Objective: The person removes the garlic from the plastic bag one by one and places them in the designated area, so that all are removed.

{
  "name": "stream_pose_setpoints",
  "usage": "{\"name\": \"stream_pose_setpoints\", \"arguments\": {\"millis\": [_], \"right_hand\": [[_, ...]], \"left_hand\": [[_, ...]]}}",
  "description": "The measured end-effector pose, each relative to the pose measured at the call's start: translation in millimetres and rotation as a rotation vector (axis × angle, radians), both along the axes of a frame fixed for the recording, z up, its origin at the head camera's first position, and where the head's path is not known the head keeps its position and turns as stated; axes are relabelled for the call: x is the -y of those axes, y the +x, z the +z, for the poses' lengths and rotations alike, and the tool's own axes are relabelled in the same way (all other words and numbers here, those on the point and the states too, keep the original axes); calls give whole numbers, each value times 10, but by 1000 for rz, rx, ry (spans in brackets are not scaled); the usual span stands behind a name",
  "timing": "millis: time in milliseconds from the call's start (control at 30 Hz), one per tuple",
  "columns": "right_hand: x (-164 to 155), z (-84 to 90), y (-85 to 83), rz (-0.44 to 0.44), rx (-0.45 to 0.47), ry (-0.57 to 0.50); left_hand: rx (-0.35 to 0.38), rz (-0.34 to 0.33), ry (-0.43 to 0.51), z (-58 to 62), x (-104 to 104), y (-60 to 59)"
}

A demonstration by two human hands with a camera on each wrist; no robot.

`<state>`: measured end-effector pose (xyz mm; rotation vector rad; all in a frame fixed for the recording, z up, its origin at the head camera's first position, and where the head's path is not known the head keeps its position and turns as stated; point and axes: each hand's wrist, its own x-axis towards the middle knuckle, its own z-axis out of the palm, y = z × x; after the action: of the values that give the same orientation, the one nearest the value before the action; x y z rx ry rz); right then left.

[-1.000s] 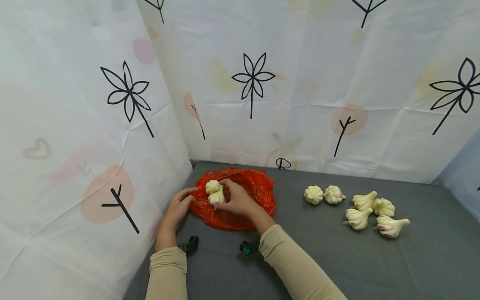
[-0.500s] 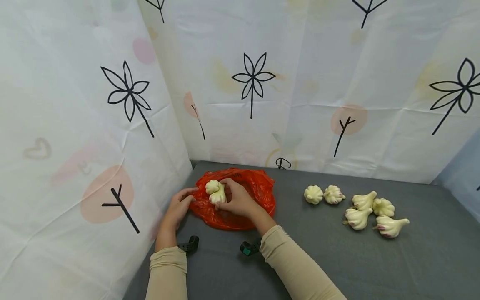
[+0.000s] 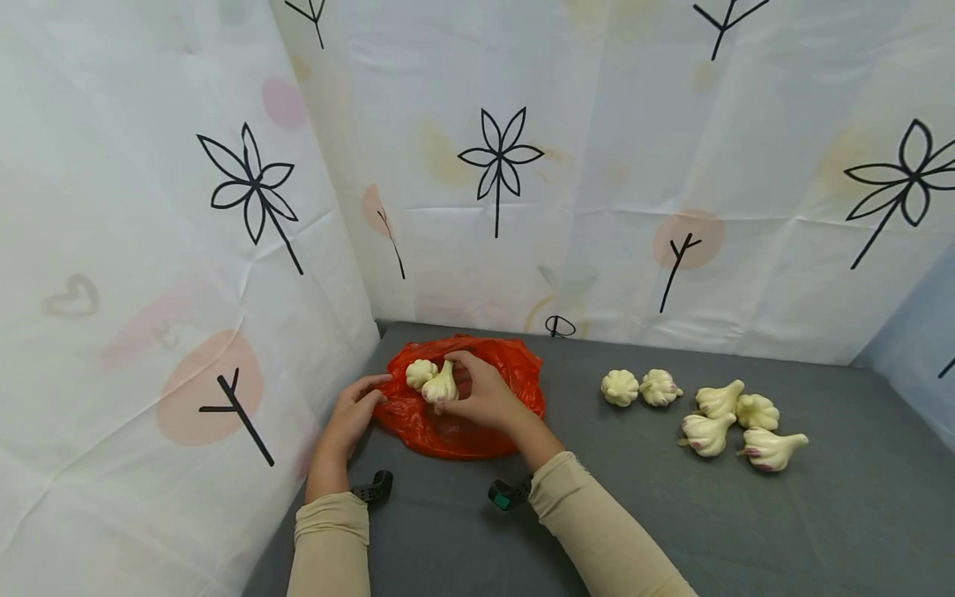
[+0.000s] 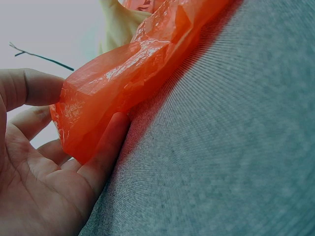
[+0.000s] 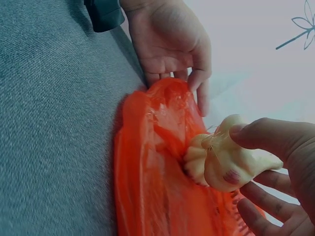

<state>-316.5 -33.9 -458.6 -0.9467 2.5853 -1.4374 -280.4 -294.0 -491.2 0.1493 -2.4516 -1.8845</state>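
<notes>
A crumpled red plastic bag [image 3: 448, 439] lies with its mouth spread open near the back left of the table. My left hand [image 3: 354, 416] holds the bag's left edge between thumb and fingers; in the left wrist view the red film [image 4: 98, 103] sits between them. With my right hand [image 3: 488, 400] I pinch a garlic bulb [image 3: 440, 386] over the bag, its neck pointing up. Another garlic bulb [image 3: 419, 372] sits in the bag, just left of the held one. In the right wrist view the held bulb [image 5: 229, 162] partly covers that other bulb [image 5: 196, 157].
Several more garlic bulbs lie on the grey tabletop [image 3: 634, 514] to the right: a pair with one bulb [image 3: 619, 388] at its left, then a cluster including a front bulb [image 3: 772, 449]. A patterned white cloth [image 3: 597, 166] rises behind and along the left.
The right hand has shifted slightly right with its garlic bulb, which now stands more upright and apart from the other one. The left hand stays at the bag's edge.
</notes>
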Motion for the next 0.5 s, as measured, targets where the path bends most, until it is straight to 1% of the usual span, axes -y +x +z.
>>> {"name": "stream_pose_setpoints", "arguments": {"millis": [167,267,333,367,500], "right_hand": [[-78,49,36,-10,-30,-27],[-136,86,64,-14,-56,-38],[-175,114,88,-16,-72,-41],[-194,126,98,-17,-79,-41],[-270,172,137,-12,-93,-66]], "left_hand": [[18,-19,6,168,-51,95],[22,-22,-9,222,-73,132],[22,-22,-9,215,-69,128],[22,-20,-5,192,-62,115],[15,-8,-7,61,-15,35]]}}
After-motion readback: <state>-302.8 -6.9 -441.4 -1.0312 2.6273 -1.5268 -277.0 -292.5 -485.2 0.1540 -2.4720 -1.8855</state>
